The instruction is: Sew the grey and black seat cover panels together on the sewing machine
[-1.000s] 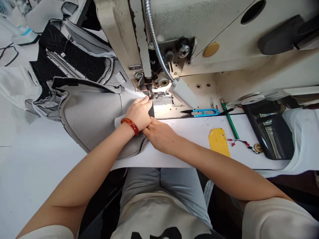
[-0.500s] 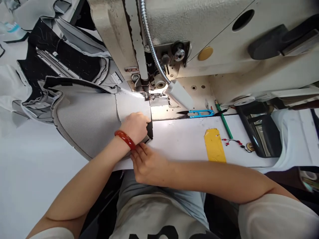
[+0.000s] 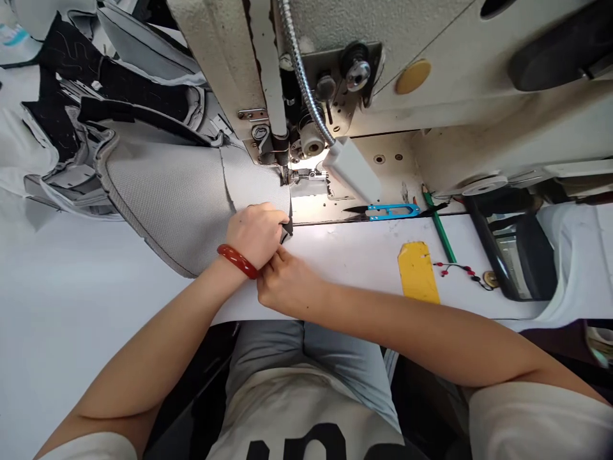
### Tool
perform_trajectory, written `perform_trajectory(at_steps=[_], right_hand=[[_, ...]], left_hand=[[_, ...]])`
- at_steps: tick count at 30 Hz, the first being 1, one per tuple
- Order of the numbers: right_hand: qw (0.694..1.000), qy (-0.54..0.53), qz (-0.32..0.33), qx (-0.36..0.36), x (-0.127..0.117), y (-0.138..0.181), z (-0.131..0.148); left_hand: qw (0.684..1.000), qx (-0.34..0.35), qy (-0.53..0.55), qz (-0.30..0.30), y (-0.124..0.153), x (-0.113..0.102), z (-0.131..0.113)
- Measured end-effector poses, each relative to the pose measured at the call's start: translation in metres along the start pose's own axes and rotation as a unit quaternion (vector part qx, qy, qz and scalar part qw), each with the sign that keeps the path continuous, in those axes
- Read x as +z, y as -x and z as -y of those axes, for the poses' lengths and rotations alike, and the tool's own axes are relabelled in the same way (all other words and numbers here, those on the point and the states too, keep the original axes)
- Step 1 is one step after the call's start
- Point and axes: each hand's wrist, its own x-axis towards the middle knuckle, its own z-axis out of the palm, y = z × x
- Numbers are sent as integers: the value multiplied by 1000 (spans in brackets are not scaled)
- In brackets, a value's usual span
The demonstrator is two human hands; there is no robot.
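Note:
A grey mesh fabric piece [image 3: 172,191] with black backing lies on the white table, its far edge under the presser foot [image 3: 285,172] of the sewing machine [image 3: 431,76]. My left hand [image 3: 256,233], with a red bracelet on the wrist, is curled over the fabric's near right edge and grips it. My right hand [image 3: 282,284] sits just below and against it, fingers pinched on the same edge from underneath.
Blue thread snips [image 3: 385,211] and a green pencil [image 3: 439,223] lie right of the needle plate. A yellow patch [image 3: 417,271] and a small beaded cord [image 3: 462,271] are on the table [image 3: 71,294]. More grey and black pieces [image 3: 96,83] are heaped at the back left.
Both hands have drawn back from the needle toward me along the fabric's edge. The fabric has shifted further under the foot and to the back.

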Motion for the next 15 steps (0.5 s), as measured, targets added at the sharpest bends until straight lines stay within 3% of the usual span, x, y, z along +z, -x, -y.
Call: perform_trajectory(at_steps=[15], right_hand=[[997,-11,39,61,12,-28,-50]], left_hand=[[987,111,38,-108,-40,11,24]])
